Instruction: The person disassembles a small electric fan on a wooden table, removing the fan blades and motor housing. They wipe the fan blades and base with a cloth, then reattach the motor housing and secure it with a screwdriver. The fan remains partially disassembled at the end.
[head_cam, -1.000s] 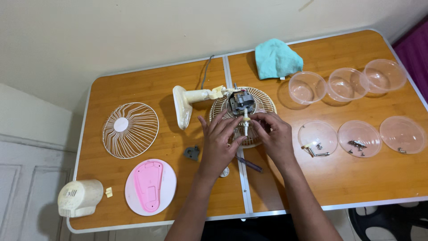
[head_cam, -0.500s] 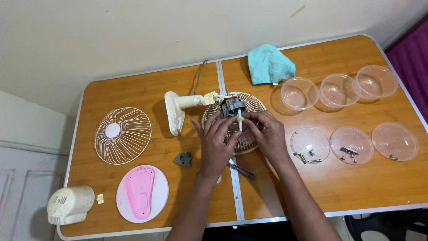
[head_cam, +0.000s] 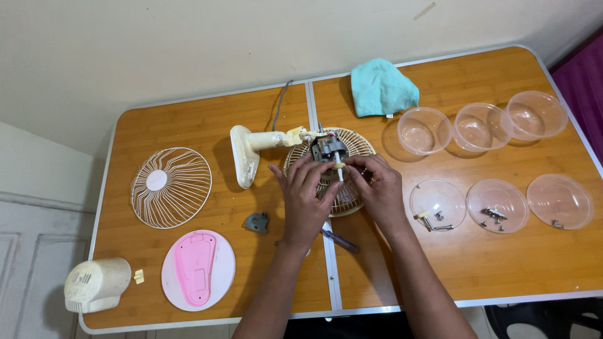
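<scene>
A taken-apart cream table fan lies on its side on the wooden table [head_cam: 188,125]: its stand and neck [head_cam: 248,150], the bare grey motor [head_cam: 329,148] and the rear wire guard [head_cam: 353,150] under it. My left hand [head_cam: 306,196] and my right hand [head_cam: 377,188] meet over the guard, fingertips pinching the motor's white shaft [head_cam: 340,171]. A screwdriver [head_cam: 339,240] lies below my hands.
A loose front wire guard [head_cam: 171,186] lies at left, with a pink and white round base [head_cam: 198,269], a cream motor cover [head_cam: 97,284] and a small grey part [head_cam: 256,222]. A teal cloth [head_cam: 382,89], clear bowls [head_cam: 425,130] and lids with screws [head_cam: 438,205] sit at right.
The view has shifted slightly. My hands stay at the motor shaft, fingers closing a little tighter around it.
</scene>
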